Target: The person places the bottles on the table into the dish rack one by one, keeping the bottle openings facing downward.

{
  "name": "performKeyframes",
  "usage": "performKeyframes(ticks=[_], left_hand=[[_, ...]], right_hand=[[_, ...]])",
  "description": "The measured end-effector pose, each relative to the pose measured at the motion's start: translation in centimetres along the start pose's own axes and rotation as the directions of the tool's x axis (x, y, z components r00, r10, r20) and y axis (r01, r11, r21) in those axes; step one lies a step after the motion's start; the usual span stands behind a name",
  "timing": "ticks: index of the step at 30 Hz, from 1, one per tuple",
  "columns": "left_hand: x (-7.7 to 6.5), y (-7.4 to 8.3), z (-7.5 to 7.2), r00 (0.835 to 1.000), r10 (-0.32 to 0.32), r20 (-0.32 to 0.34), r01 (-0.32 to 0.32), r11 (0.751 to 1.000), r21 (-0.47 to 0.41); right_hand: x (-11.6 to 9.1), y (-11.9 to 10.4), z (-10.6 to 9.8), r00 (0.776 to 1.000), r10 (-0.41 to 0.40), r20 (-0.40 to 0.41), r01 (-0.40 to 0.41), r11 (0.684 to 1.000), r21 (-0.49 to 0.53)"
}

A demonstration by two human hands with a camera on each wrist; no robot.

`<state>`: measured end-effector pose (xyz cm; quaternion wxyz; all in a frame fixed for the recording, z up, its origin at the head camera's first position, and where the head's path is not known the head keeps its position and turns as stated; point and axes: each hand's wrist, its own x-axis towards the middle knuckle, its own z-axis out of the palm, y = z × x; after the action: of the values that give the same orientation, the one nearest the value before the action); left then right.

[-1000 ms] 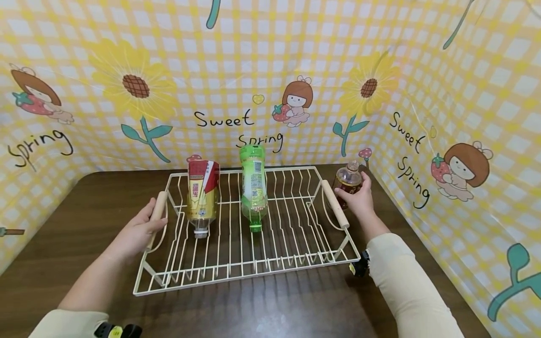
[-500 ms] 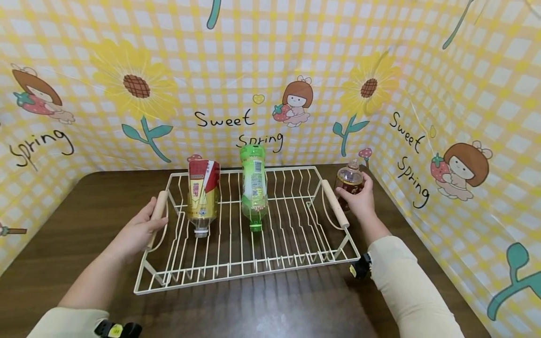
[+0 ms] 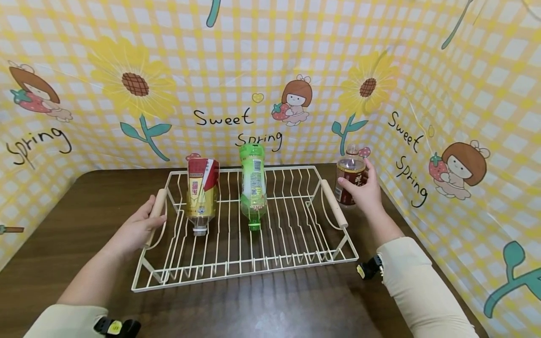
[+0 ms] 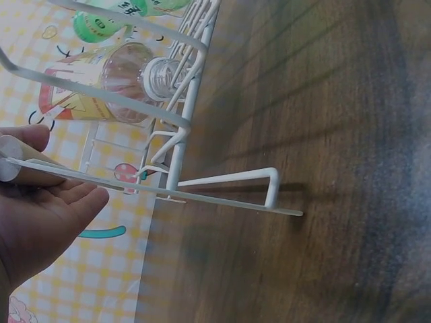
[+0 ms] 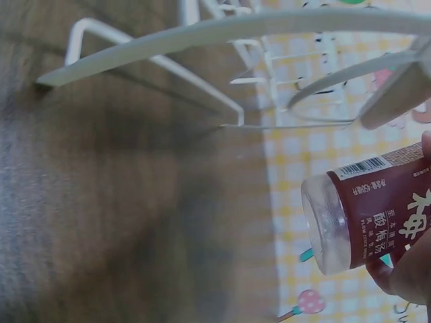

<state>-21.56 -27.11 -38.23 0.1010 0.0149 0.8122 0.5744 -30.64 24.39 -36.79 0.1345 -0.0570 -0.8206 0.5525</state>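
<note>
My right hand (image 3: 364, 188) grips a clear plastic bottle (image 3: 347, 176) with a dark red label, fingers on one side and thumb on the other. It is upright, just right of the rack, and its base (image 5: 326, 225) is raised off the table in the right wrist view. My left hand (image 3: 135, 230) holds the left wooden handle (image 3: 158, 205) of a white wire dish rack (image 3: 245, 277), thumb above and fingers below. Upside down in the rack stand a red-and-yellow-labelled bottle (image 3: 202, 192) and a green bottle (image 3: 253, 188), necks toward me.
The rack's right wooden handle (image 3: 334, 203) lies between the raised bottle and the rack's slots. Wire slots (image 3: 291, 220) run right of the green bottle. A checked cloth (image 3: 236, 70) hangs behind and along the right of the brown wooden table (image 3: 270, 310).
My right hand has lifted the dark red-labelled bottle up from the table beside the rack, and it now shows more of its label. My left hand keeps its hold on the handle.
</note>
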Motion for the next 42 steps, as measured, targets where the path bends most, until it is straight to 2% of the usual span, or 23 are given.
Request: performKeyframes(ticks=[9,14,22,31,39,42], left_hand=[[-0.1,-0.1,0.0,1.000,0.002,0.000,-0.002,1.000,-0.005],[0.0,0.0,0.0,1.000,0.015,-0.002,-0.015,1.000,-0.005],[0.0,0.2,0.1,1.000,0.000,-0.002,0.000,1.000,-0.006],[-0.1,0.1,-0.2,1.000,-0.007,-0.014,0.008,0.998,0.069],[-0.5,0.6,-0.2,0.999,-0.001,-0.032,0.007,0.984,0.179],[-0.6,1.1,-0.2,0.999,0.024,-0.031,-0.017,0.978,0.209]], right_hand=[[-0.6,-2.8,-0.9,0.995,-0.090,0.046,0.087,0.995,0.053],[-1.1,-4.4,-1.2,0.991,-0.122,0.053,0.120,0.992,0.043],[-2.3,-7.3,-1.2,0.983,-0.155,0.094,0.155,0.988,0.008],[-3.4,-9.6,0.7,0.955,-0.199,0.219,0.195,0.980,0.042],[-4.5,-10.6,3.1,0.935,-0.163,0.316,0.171,0.985,0.004],[-5.0,-10.8,3.9,0.921,-0.163,0.353,0.177,0.984,-0.007]])
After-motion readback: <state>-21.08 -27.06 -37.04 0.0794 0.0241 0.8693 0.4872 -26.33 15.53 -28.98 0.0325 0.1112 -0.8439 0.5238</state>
